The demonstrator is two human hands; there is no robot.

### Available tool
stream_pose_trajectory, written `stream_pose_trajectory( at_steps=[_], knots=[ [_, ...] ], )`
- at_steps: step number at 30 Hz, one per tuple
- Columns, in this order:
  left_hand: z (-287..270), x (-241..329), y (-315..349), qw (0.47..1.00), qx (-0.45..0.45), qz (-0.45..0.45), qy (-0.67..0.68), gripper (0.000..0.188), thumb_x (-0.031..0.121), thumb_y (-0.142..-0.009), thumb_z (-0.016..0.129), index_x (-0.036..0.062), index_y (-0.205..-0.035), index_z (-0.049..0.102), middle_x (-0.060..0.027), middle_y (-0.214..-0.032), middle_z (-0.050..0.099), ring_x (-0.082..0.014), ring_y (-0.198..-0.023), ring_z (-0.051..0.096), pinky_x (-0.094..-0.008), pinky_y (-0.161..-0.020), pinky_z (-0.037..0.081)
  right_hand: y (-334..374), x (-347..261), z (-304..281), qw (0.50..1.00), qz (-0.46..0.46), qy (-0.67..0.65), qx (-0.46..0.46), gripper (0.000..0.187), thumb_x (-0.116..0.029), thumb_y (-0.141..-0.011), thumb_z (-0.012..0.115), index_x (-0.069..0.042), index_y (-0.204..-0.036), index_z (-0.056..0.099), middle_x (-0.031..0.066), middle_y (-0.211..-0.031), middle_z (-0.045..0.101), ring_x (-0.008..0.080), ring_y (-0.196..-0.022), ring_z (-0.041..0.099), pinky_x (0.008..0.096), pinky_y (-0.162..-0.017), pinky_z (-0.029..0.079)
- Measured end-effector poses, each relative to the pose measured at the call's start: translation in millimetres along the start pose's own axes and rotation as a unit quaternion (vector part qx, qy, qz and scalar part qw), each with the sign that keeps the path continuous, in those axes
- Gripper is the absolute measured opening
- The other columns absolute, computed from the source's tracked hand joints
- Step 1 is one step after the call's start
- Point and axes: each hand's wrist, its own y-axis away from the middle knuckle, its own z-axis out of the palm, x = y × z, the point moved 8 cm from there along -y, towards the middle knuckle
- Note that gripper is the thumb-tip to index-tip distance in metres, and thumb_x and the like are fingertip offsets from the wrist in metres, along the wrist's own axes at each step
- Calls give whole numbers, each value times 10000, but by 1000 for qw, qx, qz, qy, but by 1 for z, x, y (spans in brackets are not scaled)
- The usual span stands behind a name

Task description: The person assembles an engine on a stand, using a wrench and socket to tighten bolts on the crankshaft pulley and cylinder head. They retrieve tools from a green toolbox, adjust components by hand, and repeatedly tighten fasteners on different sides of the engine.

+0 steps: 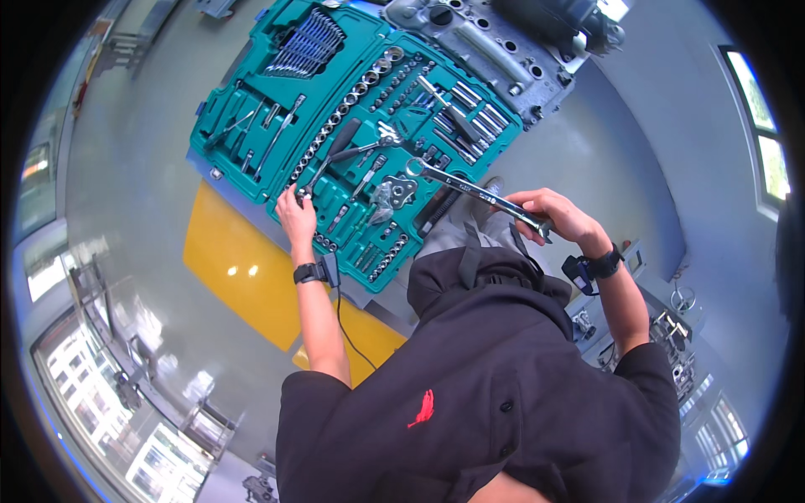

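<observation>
My right hand (555,215) is closed around the lower end of a long chrome combination wrench (486,195). The wrench's ring end points up and left over the right part of an open green tool case (272,186). Down at the case's front edge, my left hand (297,220) has its fingers curled at the head end of a ratchet wrench (320,169) with a black handle. That ratchet lies slantwise over the case, next to a second ratchet (369,148). A clear plastic bag (381,201) lies near a dark metal piece (401,192) in the case.
Sockets (360,87) run in a row along the case's middle. A set of wrenches (309,46) fills its far left corner. Behind the case stands a metal engine part (495,59). A yellow panel (239,268) is at the left. A cable (342,323) hangs from my left wrist device.
</observation>
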Motion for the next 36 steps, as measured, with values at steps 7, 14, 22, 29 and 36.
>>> stream_pose_trajectory(
  at_steps=[7, 14, 22, 29, 36],
  knots=[
    [-3, -1, -8, 998, 48, -17, -42, 330, 151, -776, 556, 118, -1104, 575, -97, -1073, 507, -295, -1029, 456, -420, -862, 384, -25, -7, -1, 999, -4, 29, 46, 442, -166, -819, 320, 18, -1169, 516, 4, -624, 535, 71, -514, 482, 203, -523, 400],
    [-14, -2, -7, 998, 62, 14, -20, 261, 191, -784, 598, 176, -1044, 619, -63, -1028, 500, -265, -1013, 456, -400, -857, 377, -80, 13, -4, 959, 65, 240, 139, 392, -147, -821, 503, -23, -1193, 513, 38, -627, 515, 115, -546, 499, 267, -559, 423],
    [-13, 0, 7, 993, 114, -16, 3, 264, 185, -737, 649, 203, -999, 625, -61, -1093, 489, -282, -1079, 418, -422, -911, 325, -171, 15, 41, 813, -175, 547, 98, 288, -215, -842, 522, -96, -1098, 581, 133, -804, 618, 315, -721, 594, 409, -642, 462],
    [-15, -8, 4, 994, 105, -7, 28, 257, 167, -723, 655, 191, -977, 617, -66, -1085, 483, -294, -1084, 402, -429, -911, 321, -208, 23, 60, 720, -224, 646, 119, 290, -172, -828, 546, -146, -1114, 584, 60, -669, 508, 237, -622, 530, 352, -620, 407],
    [-9, -13, 6, 994, 96, 1, 48, 267, 177, -762, 631, 176, -1028, 603, -78, -1134, 453, -305, -1122, 360, -440, -959, 268, -219, 21, 58, 687, -235, 678, 112, 312, -108, -766, 573, -117, -1077, 562, 46, -769, 489, 219, -755, 491, 336, -694, 381]
  ],
)
